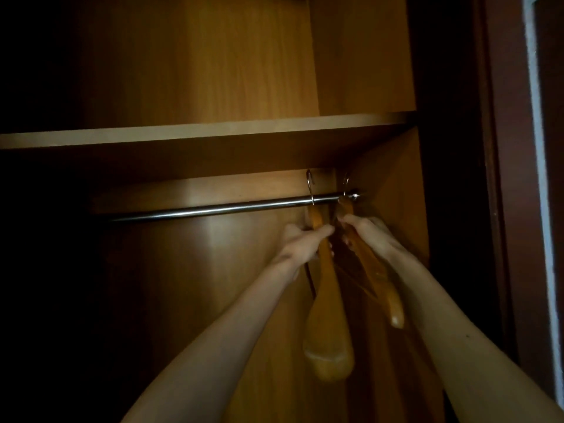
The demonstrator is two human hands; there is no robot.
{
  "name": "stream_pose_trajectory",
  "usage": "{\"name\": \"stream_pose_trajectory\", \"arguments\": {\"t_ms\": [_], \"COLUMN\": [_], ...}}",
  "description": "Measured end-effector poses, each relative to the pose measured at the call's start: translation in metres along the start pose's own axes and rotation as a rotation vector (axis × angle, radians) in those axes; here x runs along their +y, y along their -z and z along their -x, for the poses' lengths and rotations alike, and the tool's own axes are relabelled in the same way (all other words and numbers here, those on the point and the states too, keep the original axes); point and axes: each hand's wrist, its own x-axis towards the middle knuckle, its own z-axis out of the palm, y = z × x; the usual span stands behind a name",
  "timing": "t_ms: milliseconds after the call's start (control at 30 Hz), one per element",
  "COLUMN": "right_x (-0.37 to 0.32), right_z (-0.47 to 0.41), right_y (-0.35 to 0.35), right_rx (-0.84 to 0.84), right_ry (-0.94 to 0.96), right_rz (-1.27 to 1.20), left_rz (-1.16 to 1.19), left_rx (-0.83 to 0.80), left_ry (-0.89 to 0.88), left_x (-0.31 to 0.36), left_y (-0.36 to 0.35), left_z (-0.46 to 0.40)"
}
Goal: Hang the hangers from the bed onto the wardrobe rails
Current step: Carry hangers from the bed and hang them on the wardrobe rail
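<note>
A: How are the arms placed?

B: Both bare forearms reach up and forward into the wardrobe, meeting just under the right end of the rail (213, 211). The left hand (300, 241) has its fingers curled round the neck of the left hanger (328, 325); its grip is closed on the wood, thumb pointing right. The right hand (367, 235) wraps round the upper part of the right hanger (381, 282) in the same way, fingers closed on it.

A: And where do the hangers sit?

B: Each has its hook over the rail. The left hanger's hook (310, 187) sits a little way in from the end; the right one's hook is just beside the end fitting (354, 196), against the wardrobe's side wall (396, 184). Both hang edge-on to the camera, close together.

A: What are they made of?

B: Glossy, orange-brown wood, thick, with rounded, broad shoulder ends. The hooks are thin bright wire. The rail is a smooth, shiny metal tube. A flat board shelf (198, 135) runs just above it, and the walls are wood-grain panels with a dull sheen. The left side is too dark to make out.
</note>
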Motion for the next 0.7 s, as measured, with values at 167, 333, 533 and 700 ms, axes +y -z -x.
{"name": "stream_pose_trajectory", "arguments": {"t_ms": [167, 333, 533, 700], "right_x": [0.004, 0.020, 0.041, 0.055], "right_z": [-0.024, -0.052, -0.075, -0.082], "right_y": [0.002, -0.002, -0.007, -0.005], "right_rx": [-0.013, 0.012, 0.037, 0.051], "right_ry": [-0.013, -0.057, -0.057, -0.050], "right_rz": [0.032, -0.048, -0.097, -0.080], "left_rz": [0.058, 0.093, 0.205, 0.227], "left_rx": [-0.072, -0.087, -0.146, -0.214], "left_ry": [-0.005, -0.019, -0.017, -0.039], "left_x": [-0.010, -0.026, -0.041, -0.056], "left_y": [-0.012, -0.021, -0.027, -0.034], "left_z": [-0.039, -0.065, -0.093, -0.109]}}
